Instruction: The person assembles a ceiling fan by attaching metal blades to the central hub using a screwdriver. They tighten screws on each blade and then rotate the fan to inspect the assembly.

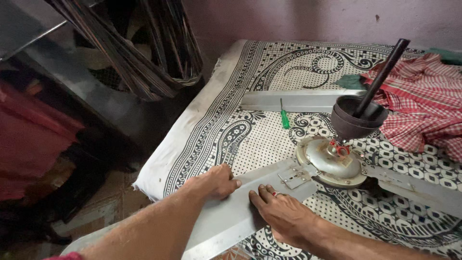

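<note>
A ceiling fan lies on a patterned black-and-white mattress (216, 125). Its round silver motor (332, 161) sits at the centre right, with a dark cup-shaped canopy (356, 120) and a black down rod (382, 77) tilted above it. A grey blade (240, 202) runs from the motor toward me. My left hand (214, 182) rests flat on that blade's upper edge, fingers curled. My right hand (284, 212) presses palm-down on the blade just beside it, fingers together and pointing left, a ring on one finger. Neither hand grips anything.
A second blade (293, 101) stretches behind the motor and a third (418, 188) to the right. A green-handled screwdriver (285, 117) lies near the rear blade. A red checked cloth (418, 110) is heaped at the right. Dark metal strips (139, 53) lean at the left.
</note>
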